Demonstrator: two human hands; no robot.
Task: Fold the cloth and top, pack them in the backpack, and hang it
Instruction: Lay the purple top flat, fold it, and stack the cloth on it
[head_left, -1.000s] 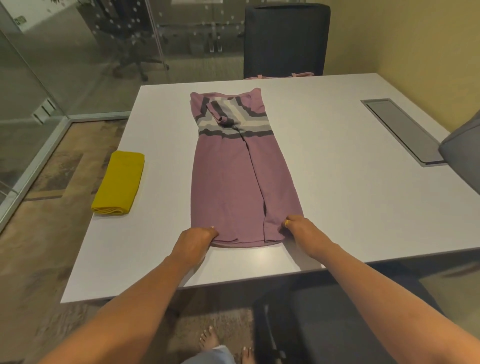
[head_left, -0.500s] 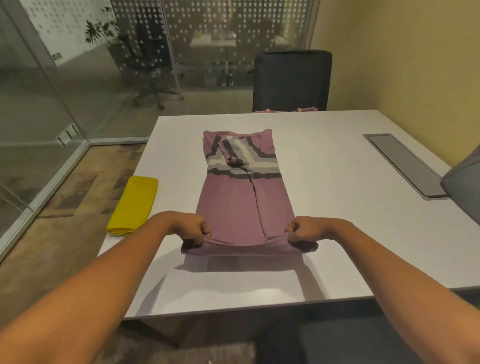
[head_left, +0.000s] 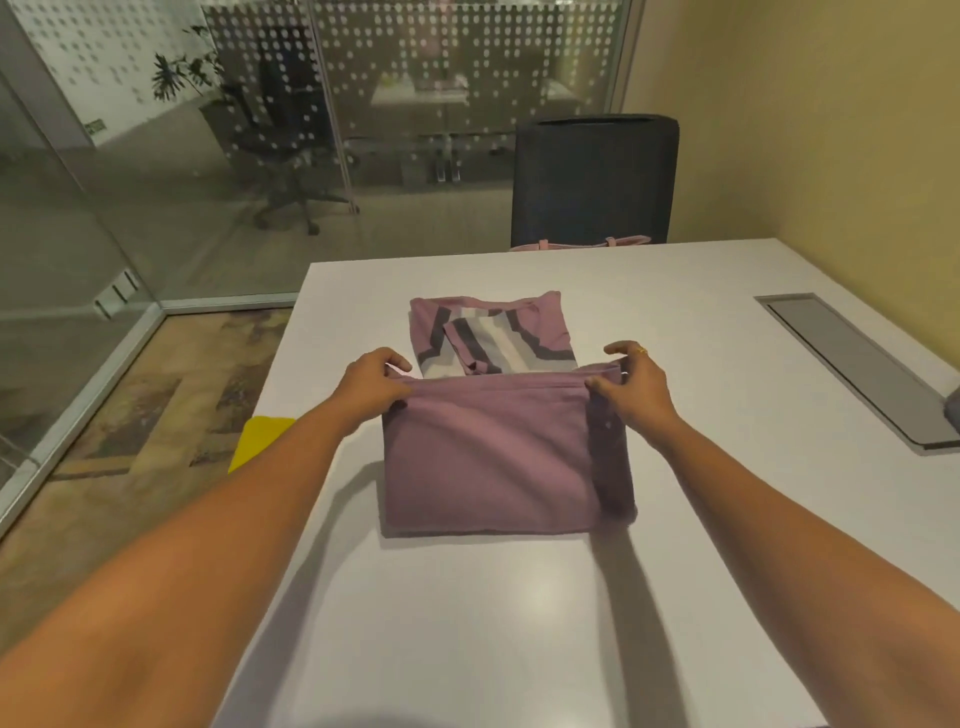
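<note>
Both arms reach forward. The left hand (head_left: 371, 382) and right hand (head_left: 631, 387) each pinch, fingers curled, one end of the folded-over hem of the one purple top (head_left: 488, 457), which lies mid-way across the table (head_left: 519, 623). Bare tabletop runs to the near and right edges. One yellow cloth (head_left: 260, 439) sits at the left edge, partly behind the left forearm.

White table (head_left: 519, 623), grey cable hatch (head_left: 852, 374) set in it, dark chair (head_left: 592, 182) at its far edge, glass partition (head_left: 415, 130), potted plant (head_left: 176, 78) beyond
</note>
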